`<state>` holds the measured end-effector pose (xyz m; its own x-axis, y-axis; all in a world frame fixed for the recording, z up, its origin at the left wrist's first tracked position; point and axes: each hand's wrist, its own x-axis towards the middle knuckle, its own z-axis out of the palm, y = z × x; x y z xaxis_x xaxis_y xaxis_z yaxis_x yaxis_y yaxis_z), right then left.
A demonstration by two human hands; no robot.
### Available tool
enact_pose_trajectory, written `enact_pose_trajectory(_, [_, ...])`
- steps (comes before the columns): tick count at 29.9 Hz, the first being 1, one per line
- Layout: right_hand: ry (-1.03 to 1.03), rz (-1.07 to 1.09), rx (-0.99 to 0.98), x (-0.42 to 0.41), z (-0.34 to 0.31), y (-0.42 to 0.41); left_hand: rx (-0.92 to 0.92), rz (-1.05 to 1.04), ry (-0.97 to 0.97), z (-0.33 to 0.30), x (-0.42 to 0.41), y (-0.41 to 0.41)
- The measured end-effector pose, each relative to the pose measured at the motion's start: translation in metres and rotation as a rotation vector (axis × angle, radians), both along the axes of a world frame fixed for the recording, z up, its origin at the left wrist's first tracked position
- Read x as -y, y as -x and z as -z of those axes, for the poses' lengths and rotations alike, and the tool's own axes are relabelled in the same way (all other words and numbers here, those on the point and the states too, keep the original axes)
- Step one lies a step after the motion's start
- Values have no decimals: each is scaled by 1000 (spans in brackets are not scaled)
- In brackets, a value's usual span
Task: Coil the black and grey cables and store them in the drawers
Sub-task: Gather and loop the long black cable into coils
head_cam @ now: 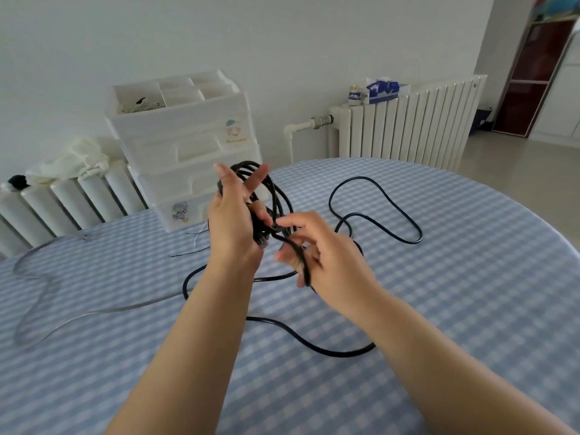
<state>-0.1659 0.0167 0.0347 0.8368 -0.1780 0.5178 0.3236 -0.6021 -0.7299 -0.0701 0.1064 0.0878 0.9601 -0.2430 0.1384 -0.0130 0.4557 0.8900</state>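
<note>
While the left hand [233, 215] grips the black cable [376, 211] loops above the table [470, 277], the right hand [309, 246] pinches the loose strand. Mid-coiling I'd say; next wrap needs slack. Grey cable [47, 290], drawers [188, 146] untouched.

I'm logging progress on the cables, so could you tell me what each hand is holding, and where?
Left hand holds the black cable by its gathered loops; right hand grips the loose run just beside that bundle.
</note>
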Motion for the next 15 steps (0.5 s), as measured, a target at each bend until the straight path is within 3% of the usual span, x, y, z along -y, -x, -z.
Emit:
enact_pose_trajectory(3, [-69, 60, 23, 2, -2, 0, 72, -47, -138, 3, 1, 3])
enact_pose_trajectory(5, [-145, 110, 21, 7, -6, 1, 59, -69, -134, 3, 2, 3])
enact_pose_trajectory(10, [-340, -42, 67, 6, -21, 3, 135, -83, -177, 9, 10, 7])
enact_pose_trajectory(15, [-31, 348, 94, 9, -26, -12, 240, -23, -273, 13, 19, 26])
